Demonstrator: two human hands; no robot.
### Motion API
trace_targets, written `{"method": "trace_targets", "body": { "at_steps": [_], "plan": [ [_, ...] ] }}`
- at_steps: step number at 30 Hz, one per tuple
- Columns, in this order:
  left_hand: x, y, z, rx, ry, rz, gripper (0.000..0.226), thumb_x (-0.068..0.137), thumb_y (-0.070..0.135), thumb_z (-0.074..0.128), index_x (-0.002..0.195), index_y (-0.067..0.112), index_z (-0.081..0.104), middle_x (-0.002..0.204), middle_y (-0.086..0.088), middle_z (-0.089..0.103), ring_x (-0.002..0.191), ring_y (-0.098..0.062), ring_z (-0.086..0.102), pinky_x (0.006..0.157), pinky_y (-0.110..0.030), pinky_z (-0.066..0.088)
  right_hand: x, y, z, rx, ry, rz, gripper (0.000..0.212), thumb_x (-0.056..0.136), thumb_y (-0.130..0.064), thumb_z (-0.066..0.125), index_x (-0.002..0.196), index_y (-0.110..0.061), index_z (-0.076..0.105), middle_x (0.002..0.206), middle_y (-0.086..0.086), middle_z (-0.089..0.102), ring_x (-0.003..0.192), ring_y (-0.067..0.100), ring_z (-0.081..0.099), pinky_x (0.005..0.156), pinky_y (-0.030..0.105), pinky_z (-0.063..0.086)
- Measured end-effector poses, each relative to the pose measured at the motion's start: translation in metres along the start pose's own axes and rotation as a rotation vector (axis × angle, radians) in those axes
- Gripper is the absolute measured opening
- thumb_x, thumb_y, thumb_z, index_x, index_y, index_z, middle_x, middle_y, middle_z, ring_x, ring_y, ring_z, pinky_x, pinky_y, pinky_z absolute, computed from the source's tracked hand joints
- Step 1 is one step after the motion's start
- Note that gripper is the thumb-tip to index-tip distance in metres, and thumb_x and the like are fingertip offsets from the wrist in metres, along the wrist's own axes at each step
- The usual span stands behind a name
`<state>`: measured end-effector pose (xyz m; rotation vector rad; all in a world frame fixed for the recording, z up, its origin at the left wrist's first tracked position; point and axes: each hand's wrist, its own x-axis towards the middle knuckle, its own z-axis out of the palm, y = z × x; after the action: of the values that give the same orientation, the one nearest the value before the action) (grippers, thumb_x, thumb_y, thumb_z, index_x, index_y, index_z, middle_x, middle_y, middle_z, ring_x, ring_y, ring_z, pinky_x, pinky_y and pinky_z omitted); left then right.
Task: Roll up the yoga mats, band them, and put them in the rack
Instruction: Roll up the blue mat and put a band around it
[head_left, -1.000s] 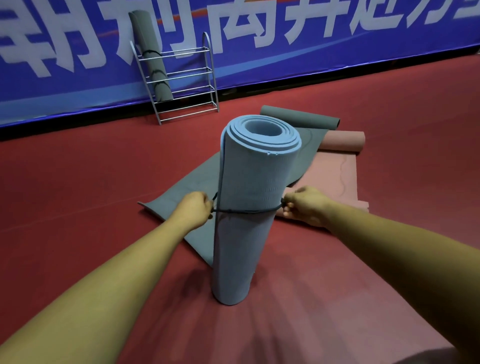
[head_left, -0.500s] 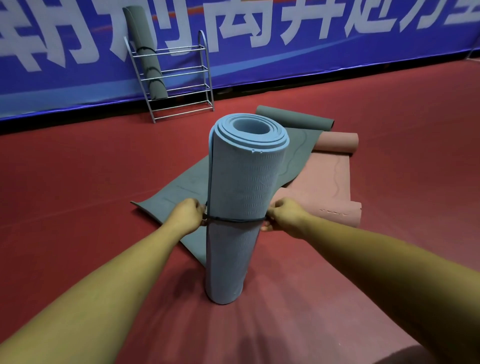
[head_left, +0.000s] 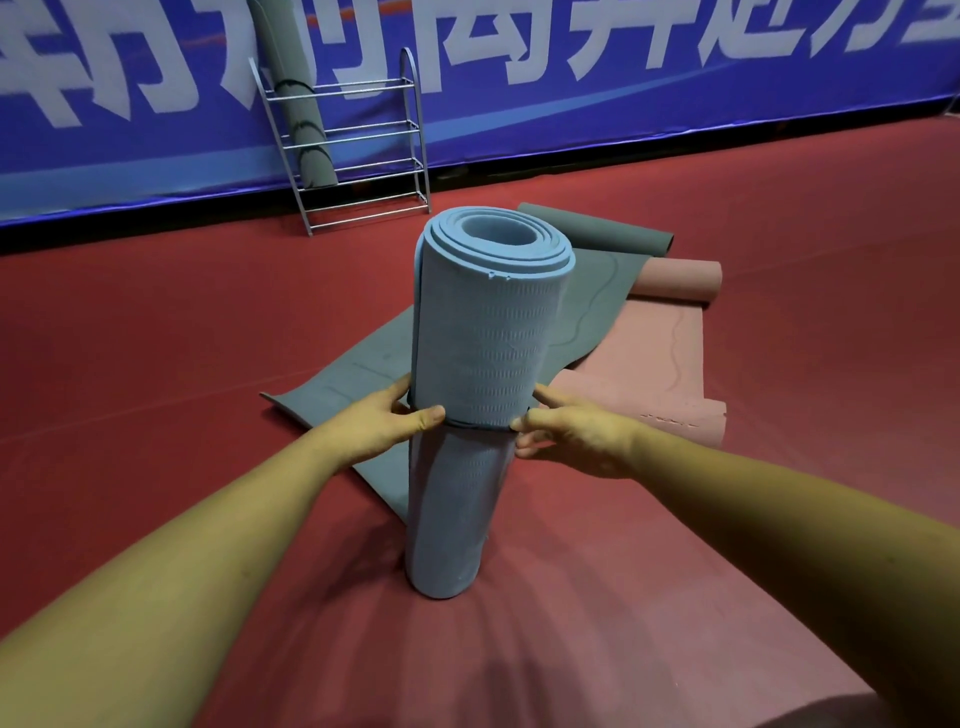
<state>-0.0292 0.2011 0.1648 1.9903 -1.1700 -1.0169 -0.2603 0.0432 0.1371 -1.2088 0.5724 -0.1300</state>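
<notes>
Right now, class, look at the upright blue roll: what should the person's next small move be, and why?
Probably lift the blue mat and carry it towards the rack. The band already circles its middle, the left hand and right hand hold the roll there, and the rack holds only one grey mat.

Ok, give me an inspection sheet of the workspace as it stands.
Surface: red floor, mats lying on it.
Job's things: blue mat rolled, upright, band round its middle; grey mat and pink mat partly unrolled behind it; rack holds one racked mat.
Clutter: nothing seen.
Grips: left grip clasps blue mat at band; right grip pinches band.
Cables: nothing seen.
Surroundings: blue banner behind rack.
</notes>
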Motion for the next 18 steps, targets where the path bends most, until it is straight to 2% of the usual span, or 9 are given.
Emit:
{"method": "trace_targets", "body": {
  "at_steps": [1, 3, 5, 6, 8, 10, 12, 15, 18],
  "plan": [
    [0.0, 0.0, 0.0, 0.024, 0.018, 0.014, 0.086, 0.052, 0.082, 0.072, 0.128, 0.061, 0.039, 0.111, -0.001, 0.068, 0.105, -0.016, 0.065, 0.102, -0.034, 0.049, 0.001, 0.001, -0.001, -0.019, -0.011, -0.01, 0.053, 0.084, -0.005, 0.071, 0.125, -0.036, 0.061, 0.074, -0.004, 0.057, 0.07, 0.014, 0.047, 0.088, 0.035, 0.046],
    [0.001, 0.0, 0.001, 0.084, 0.016, 0.066, 0.091, 0.068, 0.054, 0.081, 0.145, 0.042, 0.034, 0.122, 0.0, 0.063, 0.111, -0.016, 0.061, 0.097, -0.028, 0.048, 0.004, 0.006, 0.0, -0.176, 0.013, -0.042, 0.069, 0.089, -0.002, 0.07, 0.145, -0.034, 0.045, 0.076, -0.005, 0.059, 0.068, 0.008, 0.053, 0.084, 0.032, 0.048],
    [0.0, 0.0, 0.006, 0.103, 0.007, 0.095, 0.09, 0.078, 0.023, 0.083, 0.151, 0.029, 0.03, 0.127, 0.002, 0.058, 0.117, -0.019, 0.057, 0.092, -0.023, 0.046, 0.007, 0.011, 0.004, -0.323, 0.076, -0.092, 0.086, 0.086, 0.001, 0.072, 0.152, -0.036, 0.031, 0.088, 0.007, 0.06, 0.078, 0.011, 0.059, 0.088, 0.038, 0.052],
    [0.0, -0.003, 0.006, 0.085, -0.01, 0.099, 0.089, 0.079, 0.018, 0.082, 0.15, 0.029, 0.03, 0.129, 0.004, 0.056, 0.12, -0.019, 0.055, 0.09, -0.019, 0.045, 0.008, 0.011, 0.007, -0.343, 0.084, -0.1, 0.093, 0.082, -0.002, 0.075, 0.153, -0.038, 0.028, 0.096, 0.013, 0.061, 0.085, 0.016, 0.06, 0.09, 0.039, 0.053],
    [0.0, -0.007, 0.002, 0.05, -0.049, 0.111, 0.094, 0.076, 0.025, 0.085, 0.149, 0.035, 0.028, 0.135, 0.009, 0.053, 0.124, -0.016, 0.051, 0.091, -0.015, 0.043, 0.012, 0.009, 0.008, -0.332, 0.055, -0.075, 0.103, 0.07, -0.016, 0.084, 0.151, -0.045, 0.028, 0.119, 0.016, 0.063, 0.1, 0.02, 0.061, 0.09, 0.036, 0.053],
    [0.001, -0.011, 0.0, 0.069, -0.068, 0.099, 0.108, 0.065, 0.045, 0.087, 0.152, 0.04, 0.022, 0.145, 0.012, 0.043, 0.131, -0.014, 0.043, 0.103, -0.025, 0.04, 0.012, 0.007, 0.008, -0.317, 0.042, -0.024, 0.106, 0.064, -0.025, 0.09, 0.148, -0.047, 0.029, 0.136, 0.004, 0.056, 0.114, 0.016, 0.056, 0.084, 0.031, 0.051],
    [0.002, -0.009, 0.006, 0.068, -0.035, 0.097, 0.112, 0.066, 0.043, 0.087, 0.154, 0.037, 0.018, 0.146, 0.015, 0.032, 0.135, -0.005, 0.031, 0.111, -0.028, 0.032, 0.011, 0.01, 0.01, -0.331, 0.06, -0.038, 0.105, 0.07, -0.02, 0.091, 0.15, -0.04, 0.026, 0.142, -0.004, 0.05, 0.123, 0.015, 0.05, 0.077, 0.022, 0.05],
    [0.006, -0.004, 0.018, -0.046, -0.037, 0.176, 0.111, 0.064, 0.027, 0.089, 0.153, 0.024, 0.022, 0.144, 0.015, 0.042, 0.133, 0.001, 0.037, 0.111, -0.018, 0.032, 0.013, 0.017, 0.01, -0.313, 0.096, -0.135, 0.107, 0.066, -0.01, 0.091, 0.15, -0.027, 0.028, 0.143, -0.002, 0.05, 0.134, 0.018, 0.049, 0.103, 0.035, 0.051],
    [0.01, 0.011, 0.008, -0.063, 0.013, 0.227, 0.094, 0.065, 0.019, 0.089, 0.145, 0.021, 0.038, 0.127, 0.019, 0.056, 0.115, 0.005, 0.056, 0.099, -0.012, 0.044, 0.008, -0.003, 0.006, -0.339, 0.15, -0.208, 0.106, 0.053, -0.021, 0.097, 0.143, -0.023, 0.041, 0.136, -0.005, 0.06, 0.127, 0.014, 0.057, 0.108, 0.041, 0.048]
  ]
}}
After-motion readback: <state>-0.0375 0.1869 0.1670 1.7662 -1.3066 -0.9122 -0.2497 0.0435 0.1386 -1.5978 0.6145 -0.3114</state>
